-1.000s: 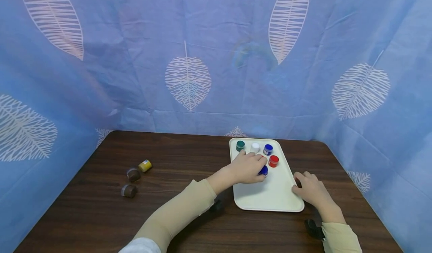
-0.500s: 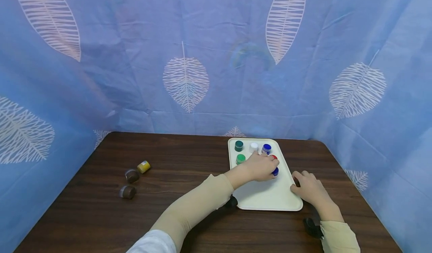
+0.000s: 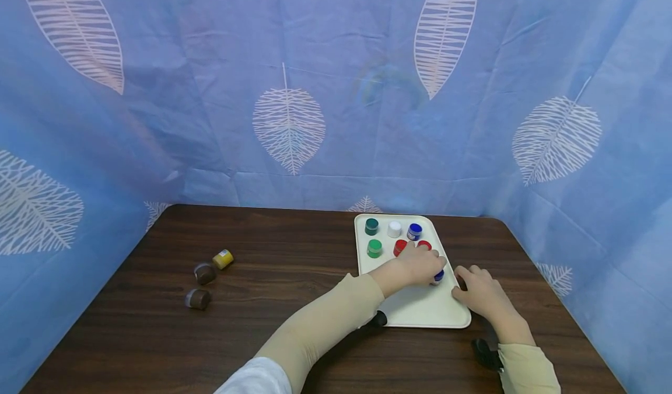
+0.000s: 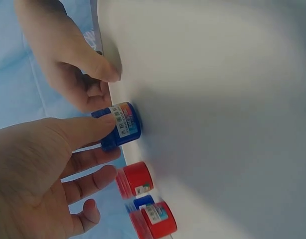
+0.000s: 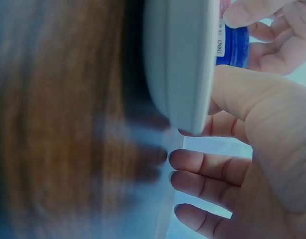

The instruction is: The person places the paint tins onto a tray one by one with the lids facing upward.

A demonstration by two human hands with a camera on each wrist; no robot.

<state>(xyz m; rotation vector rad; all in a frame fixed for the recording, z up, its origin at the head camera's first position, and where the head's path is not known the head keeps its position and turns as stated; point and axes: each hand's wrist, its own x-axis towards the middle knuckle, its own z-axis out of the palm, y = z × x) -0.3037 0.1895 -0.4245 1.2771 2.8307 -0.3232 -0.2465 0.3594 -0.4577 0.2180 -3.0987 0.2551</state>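
In the head view a cream tray (image 3: 420, 312) lies at the right of the table. Over its right half, my left hand (image 3: 417, 267) pinches a blue paint jar (image 4: 122, 125) between thumb and fingers, close to the tray surface. My right hand (image 3: 485, 296) grips the tray's right rim, thumb on the inner side and fingers outside. Behind the left hand stand a red jar (image 3: 400, 247), a second red jar (image 3: 424, 244), partly hidden, and a light green jar (image 3: 374, 248). The back row has a dark green jar (image 3: 371, 226), a white jar (image 3: 394, 229) and another blue jar (image 3: 414, 232).
On the table's left side lie a yellow jar (image 3: 223, 259), a brown jar (image 3: 205, 273) and another brown jar (image 3: 198, 299). A blue leaf-patterned curtain (image 3: 346, 137) hangs behind the dark wood table (image 3: 131, 335).
My left hand has carried the blue jar rightward across the tray, uncovering the light green jar and one red jar. The right hand stays at the tray's rim.
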